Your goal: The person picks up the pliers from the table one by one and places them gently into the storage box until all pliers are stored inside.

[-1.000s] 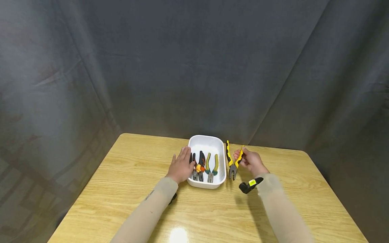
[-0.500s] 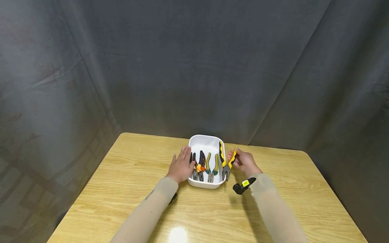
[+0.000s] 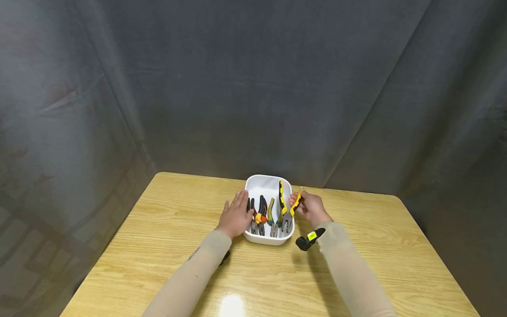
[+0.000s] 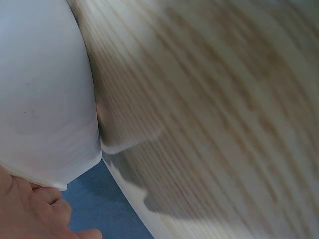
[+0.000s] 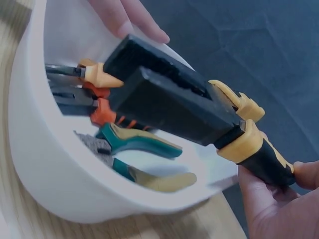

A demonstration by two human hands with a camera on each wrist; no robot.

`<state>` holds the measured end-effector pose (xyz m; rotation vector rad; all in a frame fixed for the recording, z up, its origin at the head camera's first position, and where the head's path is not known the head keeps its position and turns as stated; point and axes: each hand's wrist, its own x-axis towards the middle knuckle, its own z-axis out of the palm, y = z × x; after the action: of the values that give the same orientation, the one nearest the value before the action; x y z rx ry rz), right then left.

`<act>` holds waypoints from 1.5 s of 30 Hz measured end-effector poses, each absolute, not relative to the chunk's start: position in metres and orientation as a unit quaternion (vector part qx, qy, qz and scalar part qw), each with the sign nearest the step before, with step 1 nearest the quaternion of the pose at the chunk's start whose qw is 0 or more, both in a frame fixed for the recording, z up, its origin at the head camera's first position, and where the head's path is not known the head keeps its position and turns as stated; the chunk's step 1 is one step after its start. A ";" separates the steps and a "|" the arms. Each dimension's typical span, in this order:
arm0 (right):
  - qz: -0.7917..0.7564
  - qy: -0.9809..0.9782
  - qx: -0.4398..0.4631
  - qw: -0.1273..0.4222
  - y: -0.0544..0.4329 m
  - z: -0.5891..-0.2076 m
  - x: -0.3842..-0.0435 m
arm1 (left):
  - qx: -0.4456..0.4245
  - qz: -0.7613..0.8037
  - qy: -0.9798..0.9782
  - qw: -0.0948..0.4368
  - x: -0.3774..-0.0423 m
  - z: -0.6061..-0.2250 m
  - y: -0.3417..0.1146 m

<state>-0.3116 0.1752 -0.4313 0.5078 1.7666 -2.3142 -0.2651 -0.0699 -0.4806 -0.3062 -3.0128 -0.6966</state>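
In the head view my right hand (image 3: 311,208) pinches one handle of yellow-and-black pliers (image 3: 283,198), whose handles are spread. They hang over the right side of a white bin (image 3: 263,241); in the right wrist view their dark jaws point across the bin. My left hand (image 3: 235,216) rests with straight fingers on the bin's left rim. Inside the bin lie green-and-yellow pliers (image 5: 144,140), and beside them two pliers with black handles, one with orange-red trim (image 5: 103,110) and one with light orange trim (image 5: 97,74). The left hand covers part of these in the head view.
The bin stands near the back edge of a wooden table (image 3: 158,229). Dark grey curtains (image 3: 245,88) hang behind the table and along both sides. A wrist camera (image 3: 309,240) sits on the right wrist, close to the bin's near right corner.
My right hand has carried the yellow-and-black pliers leftward, from beside the bin to over its right side. The left hand has stayed in place on the rim.
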 end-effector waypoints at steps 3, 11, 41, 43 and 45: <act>-0.780 0.594 0.171 0.096 0.171 -0.431 -0.312 | -0.100 -0.228 -0.968 0.022 -0.266 -0.482 -0.070; -0.782 0.593 0.172 0.090 0.158 -0.430 -0.311 | -0.097 -0.224 -0.969 0.021 -0.267 -0.484 -0.070; -0.758 0.625 0.167 0.083 0.118 -0.438 -0.310 | -0.092 -0.222 -0.970 0.019 -0.265 -0.484 -0.073; -0.757 0.626 0.166 0.084 0.115 -0.438 -0.310 | -0.091 -0.221 -0.971 0.020 -0.265 -0.484 -0.074; -0.755 0.630 0.163 0.087 0.113 -0.439 -0.310 | -0.090 -0.220 -0.971 0.019 -0.265 -0.483 -0.074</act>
<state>-0.3103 0.1128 -0.4390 0.4860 1.8759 -2.2484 -0.2651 -0.0743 -0.4831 -0.2781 -3.0141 -0.6843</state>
